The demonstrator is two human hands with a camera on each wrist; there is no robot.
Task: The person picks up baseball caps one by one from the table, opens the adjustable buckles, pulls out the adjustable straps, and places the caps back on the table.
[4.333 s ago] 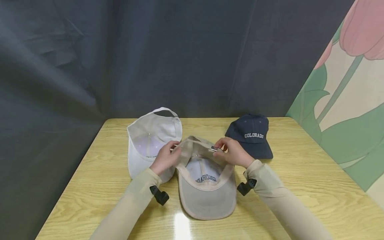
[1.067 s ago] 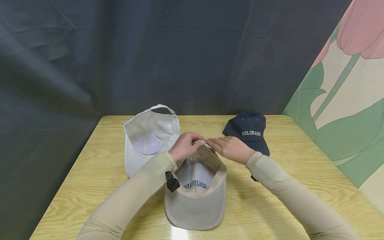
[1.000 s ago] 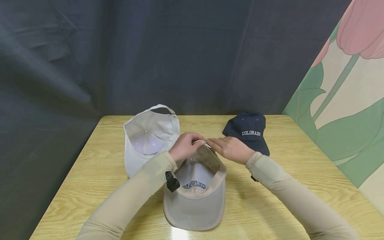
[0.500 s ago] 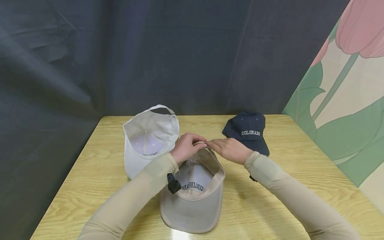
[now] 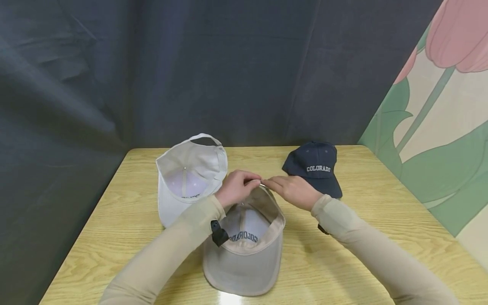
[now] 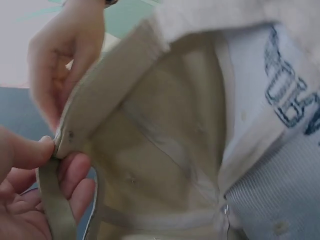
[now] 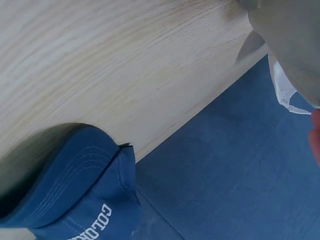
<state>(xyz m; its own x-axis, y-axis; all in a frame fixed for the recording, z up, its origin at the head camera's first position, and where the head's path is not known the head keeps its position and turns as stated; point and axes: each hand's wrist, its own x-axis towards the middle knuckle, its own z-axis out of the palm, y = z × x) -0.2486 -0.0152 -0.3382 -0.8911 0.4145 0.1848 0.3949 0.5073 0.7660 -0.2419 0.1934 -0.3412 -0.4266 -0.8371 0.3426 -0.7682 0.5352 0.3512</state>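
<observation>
A beige baseball cap [image 5: 244, 271] lies crown down in front of me, brim towards me, with "COLORADO" lettering showing through inside. At its back my left hand [image 5: 236, 186] pinches the cap's rear edge. The left wrist view shows the thumb on top and the strap [image 6: 54, 202] running across the curled fingers. My right hand [image 5: 295, 191] meets the left one from the right. Its bent fingers hold the same edge from outside, near a thin metal glint; their tips are partly hidden behind the fabric in the left wrist view.
On the left a white cap [image 5: 198, 165] lies upturned, its strap loop towards the back. A navy "COLORADO" cap [image 5: 313, 160] sits upright at the back right. The wooden table [image 5: 126, 228] ends at a dark curtain [image 5: 236, 76]; a flower-painted wall [image 5: 450, 161] stands right.
Over four seconds both hands have come together at the cap's back, from spread apart along the strap. The beige cap has shifted a little left and nearer. In the last half second almost nothing moves.
</observation>
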